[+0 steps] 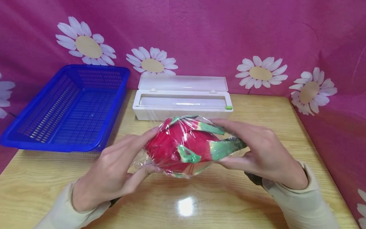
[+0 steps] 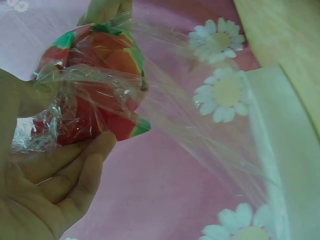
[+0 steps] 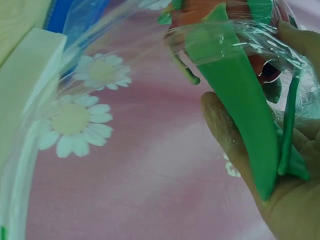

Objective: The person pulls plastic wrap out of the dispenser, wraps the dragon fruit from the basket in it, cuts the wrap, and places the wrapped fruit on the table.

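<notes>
A red toy dragon fruit (image 1: 183, 144) with green scale tips is held just above the wooden table (image 1: 183, 203), covered in clear cling film (image 2: 200, 130). My left hand (image 1: 114, 168) grips its left end, fingers curled round the fruit (image 2: 95, 95) and bunched film. My right hand (image 1: 263, 152) holds the right end, thumb under and fingers over the green tips (image 3: 240, 115). A sheet of film still stretches from the fruit (image 3: 215, 15) back to the white cling film dispenser (image 1: 183, 101) behind it.
The dispenser stands open at the table's back middle, with a green cutter tab (image 1: 228, 107) at its right end. A blue plastic basket (image 1: 68, 108) sits at the back left. A pink cloth with white daisies (image 1: 261, 73) hangs behind.
</notes>
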`<state>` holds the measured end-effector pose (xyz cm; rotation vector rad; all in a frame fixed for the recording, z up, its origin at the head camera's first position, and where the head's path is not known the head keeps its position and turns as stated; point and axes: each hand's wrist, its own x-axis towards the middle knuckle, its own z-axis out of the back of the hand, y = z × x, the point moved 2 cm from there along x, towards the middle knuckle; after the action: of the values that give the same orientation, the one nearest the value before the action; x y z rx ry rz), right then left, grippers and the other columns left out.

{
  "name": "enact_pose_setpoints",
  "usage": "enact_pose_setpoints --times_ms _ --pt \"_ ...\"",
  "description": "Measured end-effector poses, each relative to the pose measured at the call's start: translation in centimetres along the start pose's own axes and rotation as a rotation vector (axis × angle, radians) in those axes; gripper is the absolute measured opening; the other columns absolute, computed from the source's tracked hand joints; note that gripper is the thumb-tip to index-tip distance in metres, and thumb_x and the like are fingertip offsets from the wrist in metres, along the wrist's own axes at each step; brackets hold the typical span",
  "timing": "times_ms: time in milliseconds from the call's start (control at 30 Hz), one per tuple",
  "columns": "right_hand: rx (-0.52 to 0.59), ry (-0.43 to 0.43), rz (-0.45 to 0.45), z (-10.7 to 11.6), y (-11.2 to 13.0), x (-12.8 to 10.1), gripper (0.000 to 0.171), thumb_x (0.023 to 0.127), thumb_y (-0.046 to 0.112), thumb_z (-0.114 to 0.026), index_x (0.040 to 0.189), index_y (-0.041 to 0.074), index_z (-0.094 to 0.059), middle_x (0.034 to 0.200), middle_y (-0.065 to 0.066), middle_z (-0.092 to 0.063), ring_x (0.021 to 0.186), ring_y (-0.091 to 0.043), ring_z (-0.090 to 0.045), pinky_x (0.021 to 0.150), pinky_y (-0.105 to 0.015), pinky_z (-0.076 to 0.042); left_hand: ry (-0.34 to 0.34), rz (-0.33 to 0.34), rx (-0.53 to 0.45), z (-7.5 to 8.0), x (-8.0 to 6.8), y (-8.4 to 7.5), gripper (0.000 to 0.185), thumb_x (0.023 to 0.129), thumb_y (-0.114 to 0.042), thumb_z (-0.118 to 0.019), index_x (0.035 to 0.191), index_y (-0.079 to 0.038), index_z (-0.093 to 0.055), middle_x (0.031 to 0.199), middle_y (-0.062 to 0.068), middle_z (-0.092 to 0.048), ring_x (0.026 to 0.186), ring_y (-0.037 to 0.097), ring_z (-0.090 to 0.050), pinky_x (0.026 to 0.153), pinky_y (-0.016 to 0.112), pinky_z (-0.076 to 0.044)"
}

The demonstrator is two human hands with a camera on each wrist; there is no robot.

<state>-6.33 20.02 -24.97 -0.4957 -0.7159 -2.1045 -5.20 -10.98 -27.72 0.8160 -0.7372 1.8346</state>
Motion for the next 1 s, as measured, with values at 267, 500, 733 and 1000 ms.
enact_pose_setpoints --times_ms 267,500,733,1000 --pt "0.085 0.056 -0.019 -1.3 -1.0 -0.6 0.067 0.092 0.053 -0.071 0.138 0.006 -0.062 0.118 -0.009 -0.077 0.091 -0.013 -0.072 0.087 -0.011 -0.057 0.043 0.028 -0.064 -1.1 -1.1 0.8 0.062 0.104 -0.037 -0.060 0.140 0.013 -0.054 0.109 0.011 -0.078 0.093 0.020 -0.077 0.081 0.035 -0.064" --pt "0.193 0.161 -0.085 -2.4 -2.2 -1.2 0.066 0.086 0.037 -0.084 0.139 0.006 -0.060 0.116 -0.009 -0.077 0.092 -0.009 -0.071 0.083 -0.012 -0.058 0.139 0.097 -0.086 -1.7 -2.0 1.2 0.066 0.104 -0.044 -0.058 0.140 0.011 -0.054 0.120 0.016 -0.076 0.101 0.026 -0.078 0.085 0.037 -0.064" --pt "0.245 0.273 -0.165 -3.3 -2.9 -1.5 0.071 0.080 0.023 -0.091 0.142 0.011 -0.058 0.117 -0.006 -0.077 0.093 -0.006 -0.068 0.075 -0.019 -0.062 0.255 0.186 -0.111 -2.0 -2.8 1.7 0.069 0.099 -0.053 -0.062 0.135 0.006 -0.056 0.128 0.017 -0.073 0.110 0.028 -0.076 0.091 0.039 -0.063" --pt "0.304 0.369 -0.264 -4.8 -3.6 -1.8 0.066 0.083 0.026 -0.088 0.140 0.012 -0.059 0.119 -0.004 -0.076 0.092 -0.007 -0.067 0.073 -0.020 -0.062 0.359 0.257 -0.181 -2.6 -3.6 2.6 0.061 0.093 -0.043 -0.076 0.133 -0.004 -0.054 0.121 0.009 -0.077 0.091 0.011 -0.078 0.078 0.026 -0.064"
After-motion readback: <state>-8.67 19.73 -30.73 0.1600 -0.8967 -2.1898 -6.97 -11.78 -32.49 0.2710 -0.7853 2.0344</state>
